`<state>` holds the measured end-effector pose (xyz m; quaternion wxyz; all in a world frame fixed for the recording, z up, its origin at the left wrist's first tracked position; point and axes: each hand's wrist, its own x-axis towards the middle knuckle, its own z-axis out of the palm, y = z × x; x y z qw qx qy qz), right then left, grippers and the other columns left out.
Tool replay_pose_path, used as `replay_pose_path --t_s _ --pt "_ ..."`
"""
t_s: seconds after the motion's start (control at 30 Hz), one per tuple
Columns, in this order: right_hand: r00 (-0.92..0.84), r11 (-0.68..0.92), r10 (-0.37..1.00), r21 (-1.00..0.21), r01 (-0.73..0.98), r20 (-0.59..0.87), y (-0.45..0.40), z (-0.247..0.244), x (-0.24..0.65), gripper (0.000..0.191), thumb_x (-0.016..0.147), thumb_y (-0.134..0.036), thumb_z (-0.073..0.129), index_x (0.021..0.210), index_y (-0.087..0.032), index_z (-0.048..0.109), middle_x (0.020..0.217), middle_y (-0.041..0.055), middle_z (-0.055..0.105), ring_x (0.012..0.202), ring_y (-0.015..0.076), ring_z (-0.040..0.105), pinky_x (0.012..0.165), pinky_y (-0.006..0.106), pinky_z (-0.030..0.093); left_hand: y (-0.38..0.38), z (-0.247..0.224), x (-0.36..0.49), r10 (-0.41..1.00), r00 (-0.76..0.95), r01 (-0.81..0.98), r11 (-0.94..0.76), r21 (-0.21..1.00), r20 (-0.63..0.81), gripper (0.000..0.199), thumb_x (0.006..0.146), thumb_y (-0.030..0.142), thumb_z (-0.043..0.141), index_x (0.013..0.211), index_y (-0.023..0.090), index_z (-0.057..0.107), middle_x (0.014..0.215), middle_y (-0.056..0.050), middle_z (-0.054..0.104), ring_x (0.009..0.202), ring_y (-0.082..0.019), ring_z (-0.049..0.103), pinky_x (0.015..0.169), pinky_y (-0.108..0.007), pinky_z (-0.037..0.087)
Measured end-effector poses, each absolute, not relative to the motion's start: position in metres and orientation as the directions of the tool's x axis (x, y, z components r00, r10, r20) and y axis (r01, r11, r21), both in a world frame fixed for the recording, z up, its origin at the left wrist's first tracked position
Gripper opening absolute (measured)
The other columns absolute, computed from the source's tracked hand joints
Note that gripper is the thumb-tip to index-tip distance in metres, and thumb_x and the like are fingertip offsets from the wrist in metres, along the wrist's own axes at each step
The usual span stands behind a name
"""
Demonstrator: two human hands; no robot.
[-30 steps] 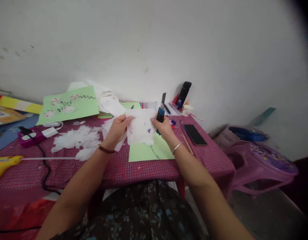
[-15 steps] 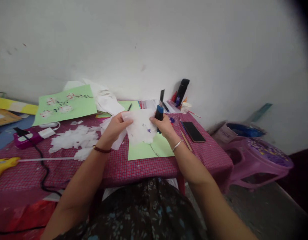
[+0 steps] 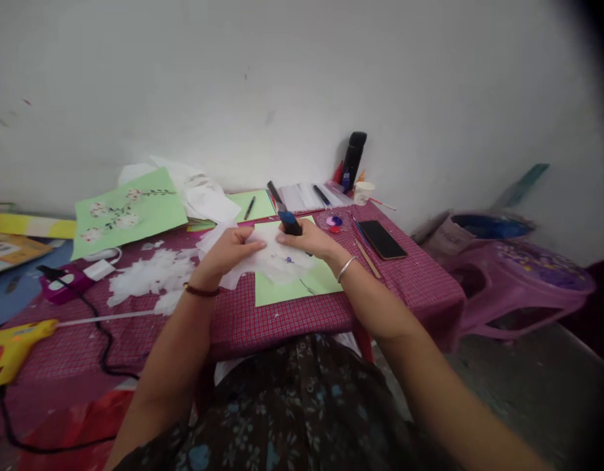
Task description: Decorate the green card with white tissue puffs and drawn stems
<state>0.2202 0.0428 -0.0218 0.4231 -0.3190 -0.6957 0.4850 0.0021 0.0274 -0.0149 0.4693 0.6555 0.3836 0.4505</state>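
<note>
My left hand (image 3: 230, 254) pinches the left edge of a thin white tissue-like sheet (image 3: 272, 265) marked with small purple spots. My right hand (image 3: 311, 239) grips a bladed tool (image 3: 290, 224) with a dark blue-and-black handle, its grey blade pointing up and left; whether it is scissors or a knife I cannot tell. The right thumb and fingers also pinch the sheet's upper edge. The sheet hangs over a light green paper (image 3: 282, 296) with a thin drawn stem. Loose white sheets lie under and beside my left hand.
White paper scraps (image 3: 152, 275) and a yellow glue gun (image 3: 21, 343) with a black cord lie left. Behind them leans a green flower picture (image 3: 127, 212). To the right are a phone (image 3: 381, 239), a paint palette (image 3: 334, 222), a paper cup (image 3: 363, 192) and a pink stool (image 3: 522, 288).
My hands have drawn closer together, and the sheet's upper part has bunched between them. The bladed tool has tilted from upright toward the left. The camera view has shifted slightly.
</note>
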Motion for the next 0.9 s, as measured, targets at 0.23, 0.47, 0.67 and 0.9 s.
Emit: replay_pose_path --t_s 0.23,0.47,0.67,0.9 --pt "-0.356 0.100 0.909 -0.943 -0.318 0.216 0.055 -0.038 0.219 0.064 0.066 -0.081 0.061 0.088 -0.021 0.055 0.058 -0.0018 0.057 0.045 0.0117 0.046 0.042 0.025 0.031 0.035 -0.013 -0.002 0.976 -0.049 -0.228 -0.219 0.949 0.214 0.030 0.063 0.035 0.083 0.084 0.016 0.071 0.071 0.001 0.072 0.056 -0.012 0.061 0.056 -0.023 0.050" --pt "-0.213 0.256 0.927 -0.935 -0.245 0.310 0.055 -0.040 0.208 0.053 0.064 -0.058 0.076 0.093 -0.020 0.053 0.057 -0.0057 0.059 0.042 0.0087 0.044 0.043 0.022 0.032 0.037 -0.016 -0.001 0.986 -0.045 -0.345 -0.166 0.924 0.160 0.032 0.066 0.033 0.082 0.092 0.018 0.070 0.077 0.001 0.075 0.059 -0.014 0.066 0.059 -0.025 0.055" --pt "-0.105 0.273 0.951 -0.951 -0.147 0.289 0.052 -0.041 0.201 0.043 0.060 -0.039 0.082 0.087 -0.020 0.055 0.057 -0.0089 0.054 0.045 0.0080 0.045 0.044 0.022 0.035 0.025 -0.014 0.011 0.982 0.092 -0.457 -0.108 0.883 0.168 0.027 0.075 0.031 0.076 0.100 0.023 0.071 0.089 -0.002 0.078 0.080 -0.021 0.073 0.074 -0.034 0.061" --pt "-0.143 0.220 0.954 -0.940 -0.262 0.263 0.053 -0.044 0.199 0.038 0.063 -0.039 0.080 0.080 -0.020 0.052 0.053 -0.0082 0.054 0.043 0.0069 0.043 0.044 0.022 0.031 0.026 -0.017 0.015 0.977 0.202 -0.522 0.050 0.851 0.066 0.028 0.076 0.036 0.068 0.097 0.018 0.071 0.098 -0.010 0.077 0.107 -0.032 0.070 0.089 -0.043 0.059"
